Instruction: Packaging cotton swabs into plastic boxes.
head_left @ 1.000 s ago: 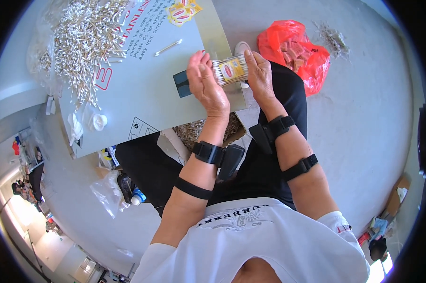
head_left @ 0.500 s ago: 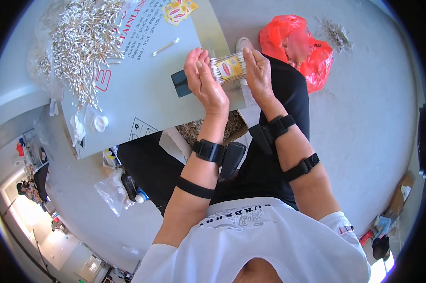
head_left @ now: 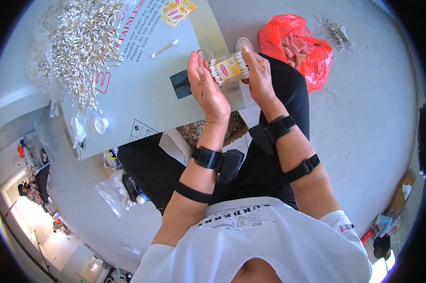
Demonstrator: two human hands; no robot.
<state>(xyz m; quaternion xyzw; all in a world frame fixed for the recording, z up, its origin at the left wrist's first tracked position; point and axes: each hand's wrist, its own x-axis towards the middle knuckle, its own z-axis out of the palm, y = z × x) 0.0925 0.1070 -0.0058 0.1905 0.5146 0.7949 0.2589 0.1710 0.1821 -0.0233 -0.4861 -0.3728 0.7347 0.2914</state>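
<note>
Between my hands is a flat see-through pack of cotton swabs with a yellow label and white tips at both ends. My right hand grips its right end, thumb along the edge and the other fingers mostly hidden behind. Against the left end rests my left hand, palm turned inward, fingers stretched out and pointing away from me. The pack is above the table's right edge, tilted slightly. A few loose cotton swabs lie on the table to the left of my hands.
A large heap of loose cotton swabs covers the far left of the table. Yellow labels lie at the back, a small white round container near the left corner. A red bag with pink packs and a box of swabs are below.
My left hand has shifted slightly right and toward me, along the pack's end. The pack has tilted a little, its right end higher. The right hand has barely moved.
</note>
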